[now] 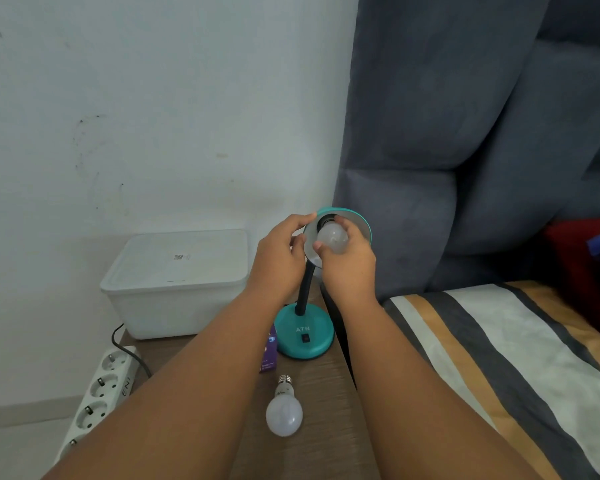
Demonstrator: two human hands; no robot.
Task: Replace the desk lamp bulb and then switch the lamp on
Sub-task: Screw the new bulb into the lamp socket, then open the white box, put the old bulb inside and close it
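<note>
A teal desk lamp stands on a wooden bedside table, its round base [305, 336] carrying a small dark switch [305, 338]. The lamp's shade [359, 220] tilts up toward me on a black gooseneck. My left hand [279, 256] grips the shade's left rim. My right hand [349, 265] wraps its fingers around a white bulb [331, 239] that sits in the shade's socket. A second white bulb [284, 408] lies loose on the table [326, 427] in front of the base, screw cap pointing away from me.
A white lidded plastic box [177, 282] stands at the table's back left. A white power strip [99, 389] with a black cable lies off the left edge. A purple carton [269, 355] peeks out beside the base. A grey padded headboard [430, 168] and striped bedding [499, 358] fill the right.
</note>
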